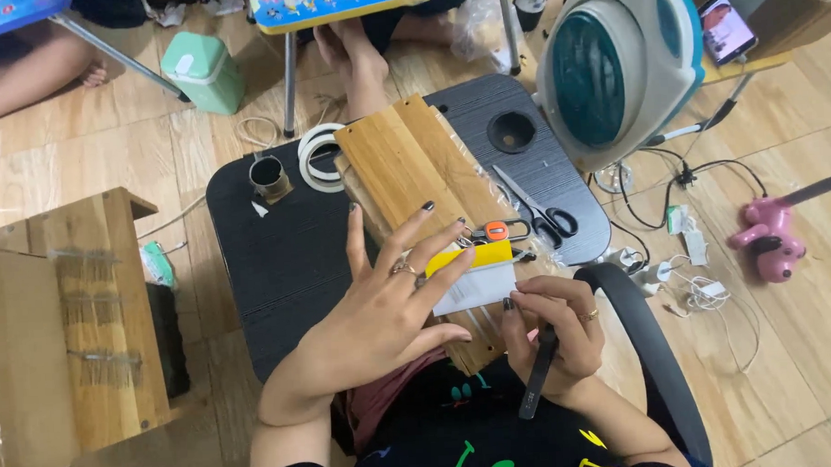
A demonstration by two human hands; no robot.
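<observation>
Head view is showing a black lap table (278, 257) spreading out beyond the fingertips of both hands, with a wooden board (404, 165) lying across it just past the left fingertips. A round magnifier lamp (612, 65) is standing well beyond the right hand's fingers, up and to their right. A roll of white tape (313, 157) is sitting further out than the left fingertips, to their left, touching the board's edge, and a small dark roll (268, 177) is lying just beside it. Black-handled scissors (539, 211) are resting on the table beyond the right fingers, with an orange-tipped clip (495, 230) lying just past the left middle fingertip.

The left hand (381, 313) is spreading its fingers wide, nearly flat, with the fingertips lying over a small white card with a yellow band (477, 277). The card is sitting between the two hands, under the left fingertips and touching the right fingertips. The right hand (552, 325) is curling its fingers narrow, pinching the card's lower edge at thumb and forefinger, while a thin black tool (536, 377) is being gripped in the same hand, pointing down toward the wrist.
</observation>
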